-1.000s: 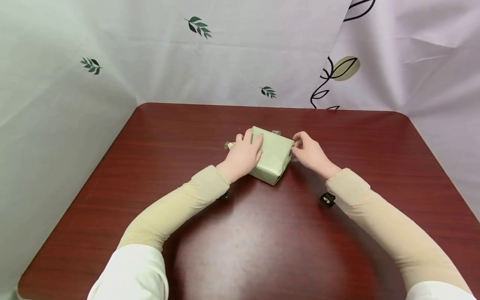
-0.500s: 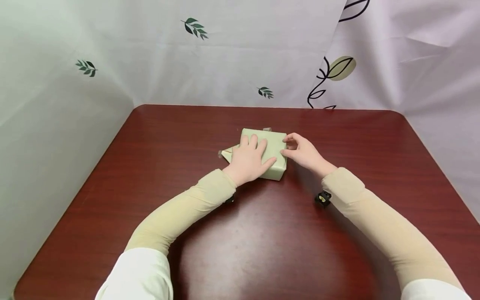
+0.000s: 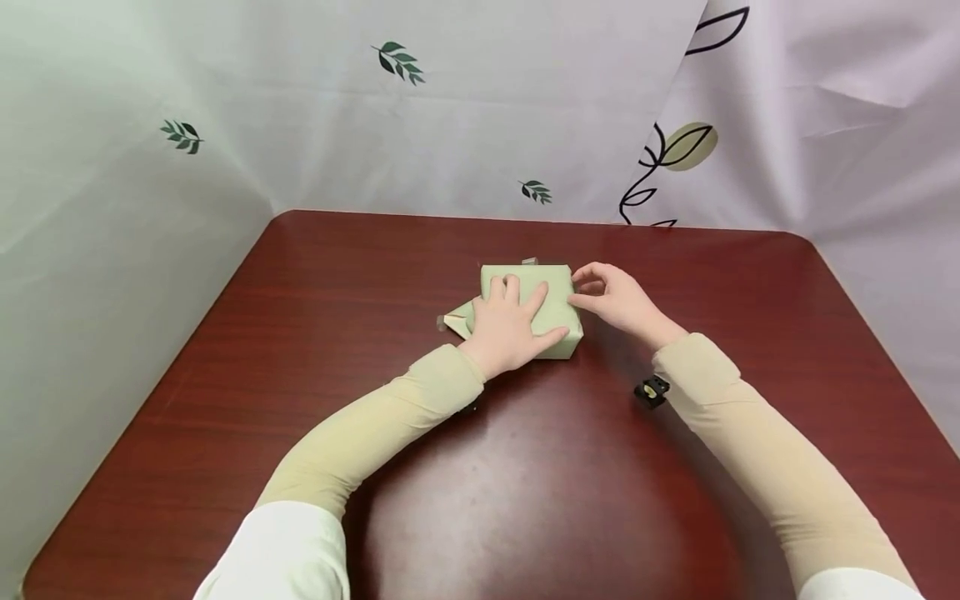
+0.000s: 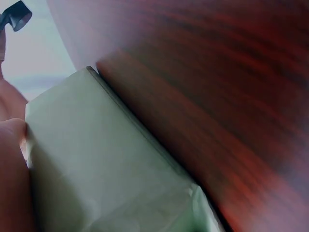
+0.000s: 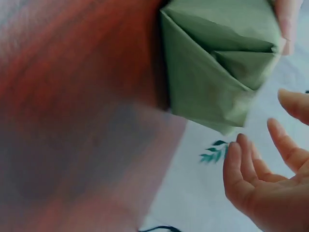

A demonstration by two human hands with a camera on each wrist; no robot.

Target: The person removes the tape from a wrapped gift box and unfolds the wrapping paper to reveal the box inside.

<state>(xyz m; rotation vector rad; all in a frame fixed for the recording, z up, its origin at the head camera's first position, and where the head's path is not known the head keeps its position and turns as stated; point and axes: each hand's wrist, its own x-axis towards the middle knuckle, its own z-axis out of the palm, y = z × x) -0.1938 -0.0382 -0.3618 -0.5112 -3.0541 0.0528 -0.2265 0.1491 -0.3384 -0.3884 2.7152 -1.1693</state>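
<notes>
A box wrapped in pale green paper (image 3: 557, 310) lies on the table. My left hand (image 3: 501, 332) rests flat across its top, fingers spread; in the left wrist view part of that hand (image 4: 14, 179) shows along the edge of the box (image 4: 96, 150). A pointed paper flap (image 3: 459, 319) sticks out at the left end. Beside the right end is my right hand (image 3: 618, 302), its fingers loosely bent. The right wrist view shows this hand (image 5: 265, 188) holding nothing, close to the folded paper end (image 5: 207, 72), where a triangular fold overlaps.
A small piece of clear tape (image 3: 530, 261) juts from the box's far side, and another (image 3: 442, 322) from the flap's tip. The dark red table (image 3: 570, 492) ends at a pale curtain (image 3: 480, 133) with leaf prints.
The box has turned so that its far edge runs level, and the left flap shows more. My left hand has slid rightward over the top with its thumb spreading. The right hand stays near the right end.
</notes>
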